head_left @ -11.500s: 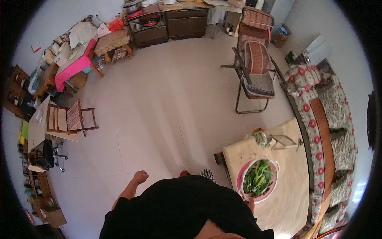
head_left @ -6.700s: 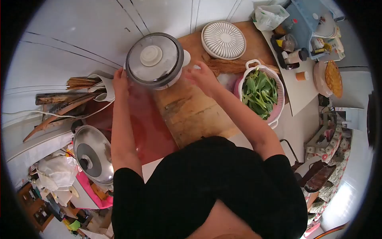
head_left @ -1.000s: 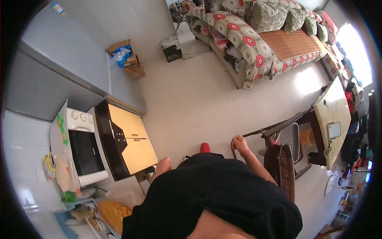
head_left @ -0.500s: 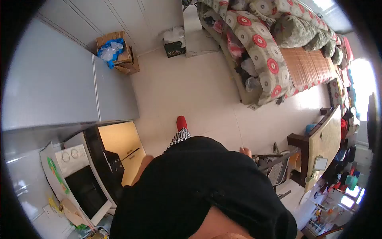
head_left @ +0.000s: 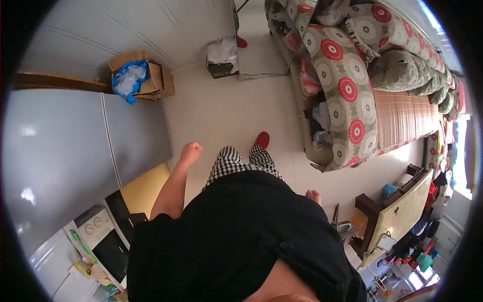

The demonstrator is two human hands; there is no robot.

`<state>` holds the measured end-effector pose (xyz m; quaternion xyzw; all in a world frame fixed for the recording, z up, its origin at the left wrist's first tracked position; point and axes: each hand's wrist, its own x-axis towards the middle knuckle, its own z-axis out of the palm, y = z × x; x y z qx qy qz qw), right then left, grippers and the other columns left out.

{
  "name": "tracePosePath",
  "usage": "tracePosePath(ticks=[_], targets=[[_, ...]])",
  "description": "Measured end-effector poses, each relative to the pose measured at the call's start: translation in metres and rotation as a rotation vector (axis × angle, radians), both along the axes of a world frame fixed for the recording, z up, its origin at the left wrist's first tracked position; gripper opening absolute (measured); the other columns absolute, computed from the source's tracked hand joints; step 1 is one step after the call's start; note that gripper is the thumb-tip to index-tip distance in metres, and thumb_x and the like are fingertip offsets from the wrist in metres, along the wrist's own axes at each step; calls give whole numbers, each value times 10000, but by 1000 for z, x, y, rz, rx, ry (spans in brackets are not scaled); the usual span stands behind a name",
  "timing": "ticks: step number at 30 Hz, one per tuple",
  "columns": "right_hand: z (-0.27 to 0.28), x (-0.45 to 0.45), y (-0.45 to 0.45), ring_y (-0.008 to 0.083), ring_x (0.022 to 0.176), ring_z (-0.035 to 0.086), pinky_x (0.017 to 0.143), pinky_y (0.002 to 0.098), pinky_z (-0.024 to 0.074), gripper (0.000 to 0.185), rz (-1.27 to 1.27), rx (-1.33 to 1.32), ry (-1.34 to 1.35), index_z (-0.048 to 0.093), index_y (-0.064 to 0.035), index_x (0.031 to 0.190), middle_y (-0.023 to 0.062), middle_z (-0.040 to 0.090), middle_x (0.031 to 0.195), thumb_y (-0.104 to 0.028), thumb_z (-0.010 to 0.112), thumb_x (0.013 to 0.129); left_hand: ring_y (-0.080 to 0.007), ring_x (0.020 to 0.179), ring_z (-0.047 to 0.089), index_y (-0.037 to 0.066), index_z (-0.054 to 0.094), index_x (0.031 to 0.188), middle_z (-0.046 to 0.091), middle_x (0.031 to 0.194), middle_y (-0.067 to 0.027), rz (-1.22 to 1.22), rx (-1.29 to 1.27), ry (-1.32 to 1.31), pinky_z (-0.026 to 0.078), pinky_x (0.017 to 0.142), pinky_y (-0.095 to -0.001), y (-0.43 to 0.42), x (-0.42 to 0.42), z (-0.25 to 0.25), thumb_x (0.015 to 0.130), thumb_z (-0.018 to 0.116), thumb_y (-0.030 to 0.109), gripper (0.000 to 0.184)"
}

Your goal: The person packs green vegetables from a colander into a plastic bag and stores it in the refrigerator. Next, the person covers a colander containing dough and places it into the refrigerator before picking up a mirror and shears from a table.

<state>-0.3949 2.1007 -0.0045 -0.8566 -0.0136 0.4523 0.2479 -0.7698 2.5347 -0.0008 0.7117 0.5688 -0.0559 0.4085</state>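
L hand (head_left: 190, 152), ctr-left of frame, has fingers curled together, near the fridge (head_left: 65, 151) at left. R hand (head_left: 313, 196), right of ctr, is partly hidden; its fingers I cannot tell. Chair (head_left: 344, 226) is near it, in lower right.

Pale floor (head_left: 231, 110) separates a grey fridge (head_left: 55, 151) from a patterned sofa (head_left: 338, 95).

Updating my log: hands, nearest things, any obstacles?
Left hand curled, near fridge. Right hand partly hidden, near chair. Sofa ahead right, cardboard box ahead left.
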Motion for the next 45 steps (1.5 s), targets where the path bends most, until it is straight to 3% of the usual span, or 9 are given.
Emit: tracePosePath(ticks=[7, 13, 25, 28, 31, 34, 37, 41, 45], targets=[[66, 58, 151, 126, 644, 572, 584, 262, 441, 171, -190, 61, 167, 524, -70, 825, 46, 584, 712, -238, 491, 827, -297, 745, 597, 36, 616, 770, 620, 765, -142, -24, -38, -50, 463, 658, -391, 132, 91, -33, 763, 524, 183, 174], [40, 30, 187, 126, 637, 570, 562, 263, 436, 182, -320, -42, 223, 530, -66, 821, 35, 579, 669, -243, 490, 841, -322, 785, 587, 55, 629, 807, 625, 816, -140, -159, 26, 151, 462, 707, -412, 268, 184, -77, 776, 525, 273, 244], [-63, 2, 215, 141, 668, 576, 598, 272, 467, 274, -348, -128, 455, 508, -9, 873, 79, 602, 741, -283, 490, 867, -321, 1067, 495, 41, 471, 1186, 505, 1179, -178, 266, -22, -152, 394, 889, -363, 435, 293, -321, 790, 537, 348, 505], [-78, 0, 206, 158, 645, 579, 558, 280, 467, 225, 57, 24, 290, 515, -20, 824, 70, 595, 694, -244, 510, 843, -318, 1056, 501, 29, 461, 1189, 523, 1132, -195, 346, 106, -138, 390, 892, -357, 456, 302, -365, 784, 546, 355, 527], [-84, 7, 192, 162, 674, 596, 597, 275, 476, 245, 116, -53, 265, 511, -13, 869, 73, 602, 731, -257, 498, 851, -343, 964, 540, 18, 474, 1158, 530, 1108, -190, -747, 564, 535, 414, 847, -374, 471, 306, -368, 788, 534, 336, 492], [-73, 20, 216, 165, 688, 604, 610, 273, 480, 229, -339, -316, 368, 509, -16, 875, 75, 604, 735, -242, 486, 853, -355, 859, 569, 14, 512, 1104, 543, 1093, -179, 594, 35, -230, 434, 779, -385, 453, 330, -357, 787, 505, 311, 434], [-64, 36, 245, 143, 684, 598, 613, 270, 476, 198, -331, -278, 329, 522, -31, 854, 64, 601, 707, -224, 480, 849, -331, 760, 584, 20, 545, 1052, 564, 1059, -153, 205, 153, -10, 443, 731, -376, 475, 306, -393, 798, 495, 251, 347], [-64, 51, 260, 138, 669, 588, 602, 263, 460, 173, -301, -249, 298, 536, -37, 827, 58, 601, 693, -203, 490, 833, -270, 836, 572, 33, 553, 1060, 574, 1030, -119, 595, 94, -462, 439, 761, -349, 476, 282, -355, 839, 471, 272, 336], [-67, 72, 309, 134, 647, 566, 603, 271, 447, 183, 242, -46, 100, 561, -21, 801, 55, 596, 689, -188, 498, 839, -232, 911, 548, 7, 537, 1080, 570, 1030, -108, 1086, -253, -932, 436, 792, -342, 477, 260, -280, 860, 461, 310, 382]])
